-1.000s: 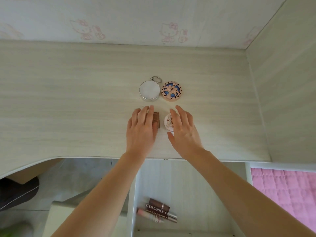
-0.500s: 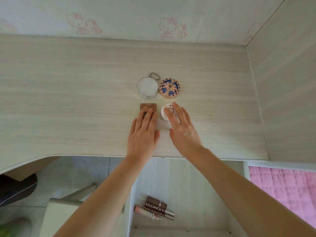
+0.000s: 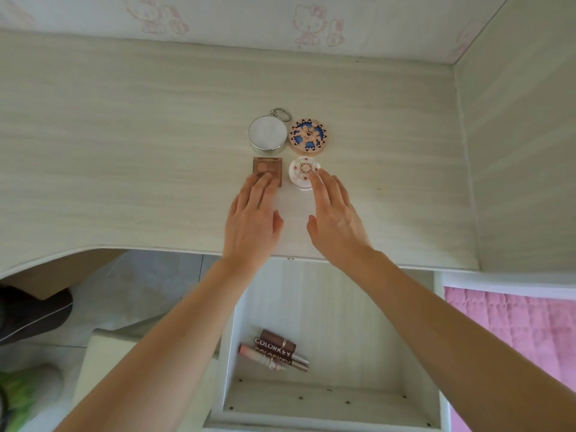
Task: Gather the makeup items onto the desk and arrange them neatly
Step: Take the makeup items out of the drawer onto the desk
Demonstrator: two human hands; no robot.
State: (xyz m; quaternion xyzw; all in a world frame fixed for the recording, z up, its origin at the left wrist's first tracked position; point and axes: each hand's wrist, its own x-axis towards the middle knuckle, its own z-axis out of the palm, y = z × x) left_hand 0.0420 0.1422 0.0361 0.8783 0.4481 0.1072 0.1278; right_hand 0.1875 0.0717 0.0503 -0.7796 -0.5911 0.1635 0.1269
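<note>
Head view is showing both hands stretched forward over the pale wood-grain surface [image 3: 124, 151]. The left hand [image 3: 252, 219] is lying flat with straight fingers, its fingertips pressing on the near edge of the small brown square eyeshadow palette [image 3: 267, 170]; the right hand [image 3: 335, 219] is likewise spread open, fingertips touching the near side of the little white round compact with a red floral lid [image 3: 303, 171]. Neither hand is gripping anything. They appear to be nudging these two pieces into line under the two behind: a silver round tin with a key ring [image 3: 268, 134] and a peach round compact with a blue patterned lid [image 3: 308, 136], sitting just beside each other. Together the four are forming a tidy two-by-two block near the middle of the surface. Below, in the open white shelf compartment [image 3: 358, 338], several brown and pink lip-gloss tubes [image 3: 274, 350] are lying in a loose cluster, probably yet to be gathered.
</note>
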